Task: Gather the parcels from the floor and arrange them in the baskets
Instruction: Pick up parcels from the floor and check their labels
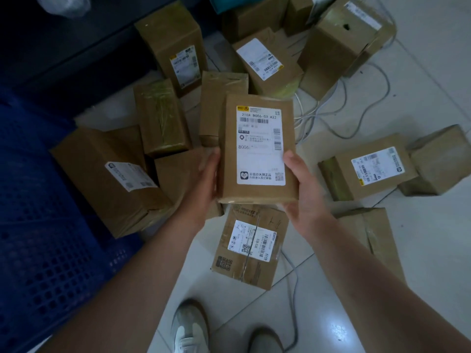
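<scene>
Cardboard parcel is off the floor, carried by both hands above the pile. Left hand grips its left long edge nr the near end; fingers go under, not seen. Right hand grips the right edge, thumb lying on the white label, fingers curled under the near corner. Both hands narrow, clamped on this one box.

Progress, judged: 1 parcel lifted, not yet in the basket. The blue lattice one sits at the person's left, just beside the pile. Too dim to tell what's in it.

Most of the job looks undone: ten or more boxes are on the floor.
- Creased box lies right below the hands.
- Big box is nr the basket.
- Taped box is behind the big box.
- Labelled box is to the right, w/ a plain box just beside it.
- Back boxes are clustered far side, some stood on end.

Pose of the carried parcel: long axis runs away from the person, near to far, w/ a slight lean. Broad face w/ the label is up toward the camera. Label reads upright for the person: barcode end far, logo end near.

Getting it into the basket prob needs a swing left.

White cables snake between the boxes. Shoes are at the near edge.
</scene>
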Demonstrator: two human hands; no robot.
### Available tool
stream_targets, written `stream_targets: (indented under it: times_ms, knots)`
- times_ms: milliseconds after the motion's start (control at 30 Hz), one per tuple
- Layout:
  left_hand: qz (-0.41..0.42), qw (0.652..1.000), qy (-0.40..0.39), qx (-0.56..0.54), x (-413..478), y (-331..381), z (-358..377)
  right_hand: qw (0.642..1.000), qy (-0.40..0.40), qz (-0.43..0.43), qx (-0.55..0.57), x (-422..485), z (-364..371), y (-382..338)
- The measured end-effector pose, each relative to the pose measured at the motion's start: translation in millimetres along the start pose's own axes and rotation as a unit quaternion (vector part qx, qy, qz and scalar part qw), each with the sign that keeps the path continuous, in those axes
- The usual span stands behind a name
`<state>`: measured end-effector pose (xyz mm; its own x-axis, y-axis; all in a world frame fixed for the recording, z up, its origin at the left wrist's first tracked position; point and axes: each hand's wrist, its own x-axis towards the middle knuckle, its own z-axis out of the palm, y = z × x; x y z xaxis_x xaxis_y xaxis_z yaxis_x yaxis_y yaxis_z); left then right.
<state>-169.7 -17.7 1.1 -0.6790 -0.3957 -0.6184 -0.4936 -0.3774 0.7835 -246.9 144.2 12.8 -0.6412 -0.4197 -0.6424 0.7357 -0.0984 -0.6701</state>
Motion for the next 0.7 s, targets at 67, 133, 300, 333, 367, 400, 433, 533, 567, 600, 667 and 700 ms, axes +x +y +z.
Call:
stream_targets:
  times_ms: [67,133,300,333,367,400,433,533,567,600,667,700]
  knots:
    - [-0.016,0.998,-0.058,-0.001,-9.6,-4.8,-1.0,1.000,-0.007,0.017,0.020,-8.9,-0.4,5.6]
    - [-0.035,0.998,-0.048,0.008,-17.3,-8.9,-0.7,1.000,0.000,0.020,0.014,-16.8,-3.5,13.4]
    - [-0.037,0.999,0.013,0.010,-39.5,-16.2,4.3,1.000,0.022,0.009,-0.013,-35.3,-14.7,29.5]
    - [-0.026,0.999,0.022,0.016,-45.9,-17.3,6.8,0.999,0.033,0.002,-0.028,-36.8,-17.6,32.4]
    - [-0.012,0.999,0.032,0.024,-51.1,-19.0,10.1,0.998,0.053,-0.004,-0.046,-37.6,-20.2,34.1]
    - [0.011,0.999,0.039,0.034,-55.8,-19.6,13.3,0.995,0.080,-0.010,-0.064,-37.7,-22.4,35.5]
    - [0.035,0.997,0.044,0.046,-60.1,-19.3,16.6,0.992,0.104,-0.011,-0.075,-38.4,-24.1,35.9]
    - [0.092,0.990,0.048,0.093,-66.6,-22.7,22.9,0.992,0.120,0.017,-0.038,-42.9,-30.9,38.5]
    - [0.104,0.987,0.045,0.114,-68.8,-24.1,24.5,0.992,0.119,0.042,-0.006,-47.5,-33.0,39.7]
    - [0.110,0.985,0.038,0.128,-70.4,-27.5,25.2,0.991,0.116,0.063,0.022,-52.0,-36.1,41.1]
    - [0.095,0.983,0.029,0.152,-73.3,-31.3,30.1,0.992,0.087,0.089,0.032,-59.0,-44.3,46.0]
    - [0.072,0.981,0.038,0.179,-73.9,-31.6,33.3,0.992,0.071,0.100,0.035,-62.3,-46.3,48.4]
